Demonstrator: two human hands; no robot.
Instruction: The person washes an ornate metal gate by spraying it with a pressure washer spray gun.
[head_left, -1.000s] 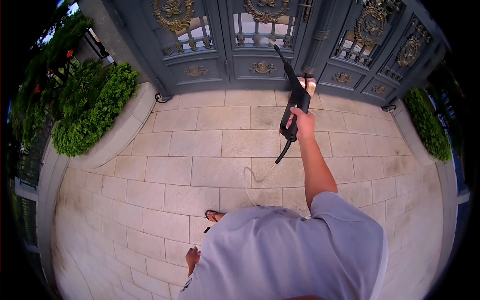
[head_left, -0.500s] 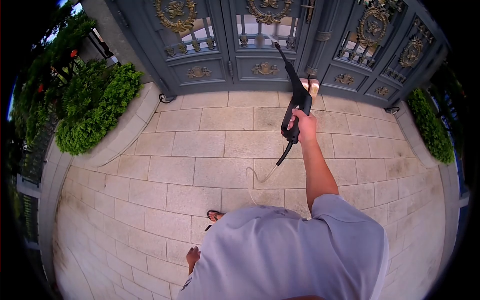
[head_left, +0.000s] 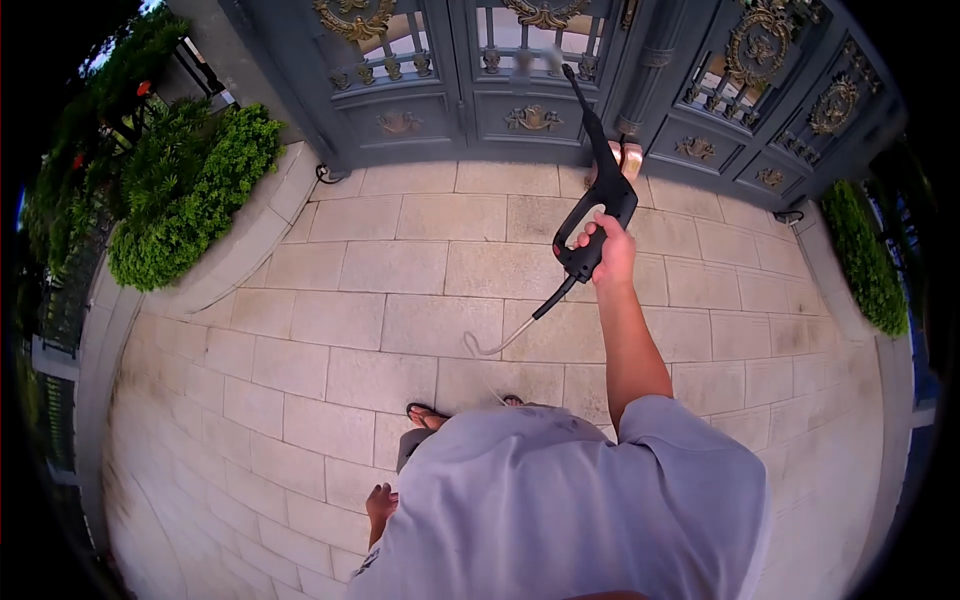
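Observation:
My right hand (head_left: 613,248) is wrapped round the handle of a black spray gun (head_left: 612,195) with a long thin nozzle. The nozzle points up and slightly left at the grey metal gate (head_left: 420,115), and a faint spray shows at its tip. A pale hose (head_left: 500,347) runs from the bottom of the gun down toward my body. My left hand (head_left: 381,502) hangs low beside my grey shirt, away from the gun; its fingers look partly curled and apart, with nothing visible in them.
Pale stone paving (head_left: 400,270) reaches to the gate. Green shrubs (head_left: 200,200) grow in a curved planter at left, with another hedge (head_left: 862,260) at right. Copper-coloured blocks (head_left: 630,160) stand at the gate's foot. My sandalled foot (head_left: 427,415) shows below.
My right hand and the spray gun have tilted, with the nozzle tip shifting right and the gun's rear swinging left. A second foot has come into view beside the first.

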